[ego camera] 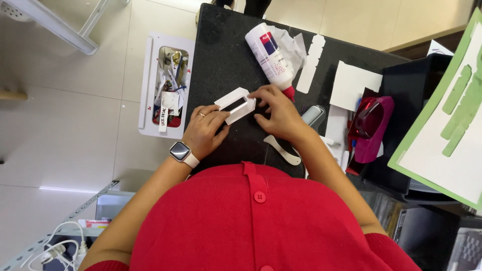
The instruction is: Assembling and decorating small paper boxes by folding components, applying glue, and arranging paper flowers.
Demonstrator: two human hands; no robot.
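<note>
Paper box (pixel 236 104) gripped by left hand (pixel 205 130) and right hand (pixel 277 113) fingers, near table edge (pixel 193 100).

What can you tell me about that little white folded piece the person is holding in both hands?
The white folded piece looks like thin card or stiff paper, bent into a small open rectangular frame with a dark gap through its middle. It sits tilted, just above the black tabletop. The left hand pinches its lower left end, and the right hand presses fingertips on its right end. It looks clean and unmarked; whether it is glued cannot be told.
</note>
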